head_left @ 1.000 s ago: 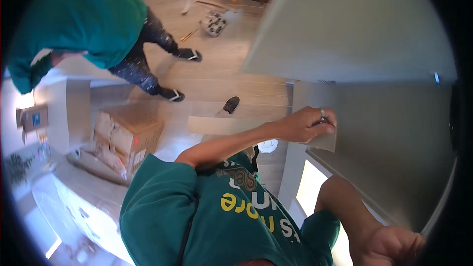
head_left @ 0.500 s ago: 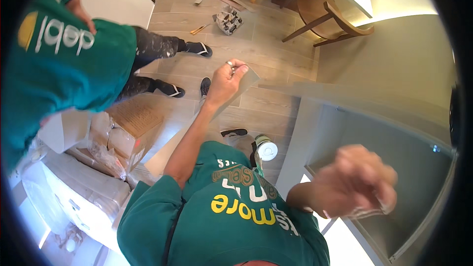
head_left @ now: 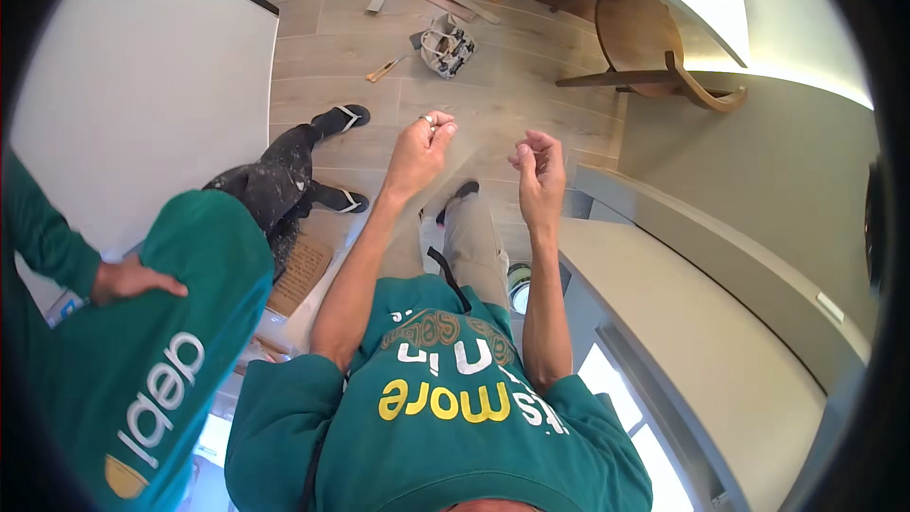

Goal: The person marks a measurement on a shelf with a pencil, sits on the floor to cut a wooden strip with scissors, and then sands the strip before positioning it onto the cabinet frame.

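Observation:
My left hand [head_left: 421, 154], with rings on its fingers, is closed in front of my body. It pinches a thin pale strip [head_left: 447, 182] that looks faint against the floor; its far end is hard to follow past my forearm. To its right and at about the same height is my right hand [head_left: 541, 173], fingers curled in toward the thumb. Whether anything lies inside those fingers I cannot make out. A gap separates the two hands, over the wood floor.
A co-worker in green [head_left: 199, 275] stands close at left, beside a large white panel [head_left: 171, 66]. A long beige cabinet top [head_left: 701, 322] runs along the right. A cardboard box [head_left: 301, 275], a patterned bag [head_left: 445, 45], a yellow-handled tool [head_left: 384, 69] and a wooden chair [head_left: 640, 43] stand around.
My right hand has swung from the cabinet at right to beside my left hand, which stays raised and closed. The co-worker has leaned lower and nearer. My view has shifted.

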Demonstrator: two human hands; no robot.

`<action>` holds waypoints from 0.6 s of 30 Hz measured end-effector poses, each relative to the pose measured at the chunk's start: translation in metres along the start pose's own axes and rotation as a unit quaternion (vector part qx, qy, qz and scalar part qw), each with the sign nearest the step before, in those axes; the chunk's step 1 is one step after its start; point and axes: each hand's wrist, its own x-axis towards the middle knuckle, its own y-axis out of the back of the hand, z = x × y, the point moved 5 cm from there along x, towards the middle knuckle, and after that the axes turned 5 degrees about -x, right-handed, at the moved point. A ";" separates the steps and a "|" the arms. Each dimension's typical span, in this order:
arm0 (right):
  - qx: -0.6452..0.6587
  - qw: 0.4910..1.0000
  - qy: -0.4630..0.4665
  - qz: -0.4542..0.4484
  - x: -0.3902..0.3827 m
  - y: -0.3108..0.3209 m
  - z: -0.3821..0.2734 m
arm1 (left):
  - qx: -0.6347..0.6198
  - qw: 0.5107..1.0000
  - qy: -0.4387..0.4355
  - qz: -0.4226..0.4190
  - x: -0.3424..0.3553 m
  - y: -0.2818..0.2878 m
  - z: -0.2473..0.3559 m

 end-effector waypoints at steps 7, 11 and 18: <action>-0.083 0.991 -0.084 -0.065 0.091 -0.024 0.080 | 0.025 0.999 0.021 -0.032 0.119 -0.001 0.018; -0.015 0.983 -0.162 -0.080 0.170 -0.063 0.187 | 0.033 0.999 -0.006 -0.005 0.218 0.038 0.052; -0.011 0.935 -0.346 -0.071 0.265 -0.091 0.296 | 0.125 0.992 -0.026 -0.026 0.365 0.107 0.130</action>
